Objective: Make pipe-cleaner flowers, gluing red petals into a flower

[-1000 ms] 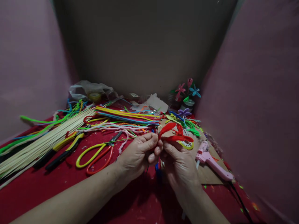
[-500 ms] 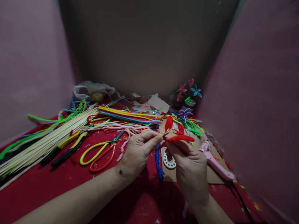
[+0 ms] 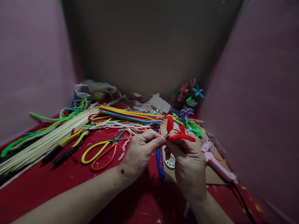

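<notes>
My left hand (image 3: 140, 149) is closed in a pinch on a thin stem; a thin green length (image 3: 122, 138) sticks out behind it toward the scissors. Pale tips of the stem show just past my left fingertips. My right hand (image 3: 190, 165) pinches a red pipe-cleaner petal (image 3: 183, 137), which lies sideways over its fingers. Another red petal (image 3: 170, 125) stands upright just beyond the fingertips. Both hands meet above the edge of a cardboard sheet (image 3: 170, 177). How stem and petals join is hidden by the fingers.
Scissors (image 3: 102, 154) and yellow-black pliers (image 3: 70, 146) lie left, beside a bundle of pale sticks (image 3: 56, 133). Pipe cleaners (image 3: 130, 113) spread across the back. A pink glue gun (image 3: 218, 165) with a cord lies right. Finished flowers (image 3: 197, 91) stand at the back right.
My left fingertips and the stem have moved slightly right, closer against the red petals. The upright petal has turned a little. The whole view has shifted slightly.
</notes>
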A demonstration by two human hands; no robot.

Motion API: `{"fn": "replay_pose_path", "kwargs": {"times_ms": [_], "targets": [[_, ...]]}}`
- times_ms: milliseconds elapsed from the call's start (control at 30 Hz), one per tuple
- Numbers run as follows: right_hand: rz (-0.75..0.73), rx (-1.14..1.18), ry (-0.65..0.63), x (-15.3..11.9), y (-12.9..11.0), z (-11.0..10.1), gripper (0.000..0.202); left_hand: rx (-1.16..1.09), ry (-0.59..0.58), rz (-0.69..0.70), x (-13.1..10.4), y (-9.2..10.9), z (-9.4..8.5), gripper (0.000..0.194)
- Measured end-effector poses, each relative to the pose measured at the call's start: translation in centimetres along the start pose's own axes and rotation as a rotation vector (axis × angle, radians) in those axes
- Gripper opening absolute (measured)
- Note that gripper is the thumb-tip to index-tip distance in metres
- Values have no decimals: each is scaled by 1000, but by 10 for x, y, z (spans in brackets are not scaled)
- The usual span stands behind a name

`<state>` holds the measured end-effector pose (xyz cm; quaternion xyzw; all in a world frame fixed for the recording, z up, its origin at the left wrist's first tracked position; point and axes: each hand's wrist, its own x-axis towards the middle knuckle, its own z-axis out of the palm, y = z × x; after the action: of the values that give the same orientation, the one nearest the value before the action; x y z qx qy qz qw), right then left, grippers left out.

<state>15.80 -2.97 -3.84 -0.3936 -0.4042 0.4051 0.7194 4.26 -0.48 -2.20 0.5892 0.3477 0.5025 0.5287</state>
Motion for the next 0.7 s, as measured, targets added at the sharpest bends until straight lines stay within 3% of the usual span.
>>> {"fn": "replay_pose_path", "kwargs": {"times_ms": [167, 567, 700], "targets": [[1, 16, -79, 3, 4, -4, 3, -37, -11, 0, 1, 0, 1, 17], [-1, 40, -80, 6, 7, -8, 7, -163, -37, -77, 1, -3, 0, 12], [-68, 66, -119, 7, 8, -10, 11, -170, -26, -97, 1, -2, 1, 10]]}}
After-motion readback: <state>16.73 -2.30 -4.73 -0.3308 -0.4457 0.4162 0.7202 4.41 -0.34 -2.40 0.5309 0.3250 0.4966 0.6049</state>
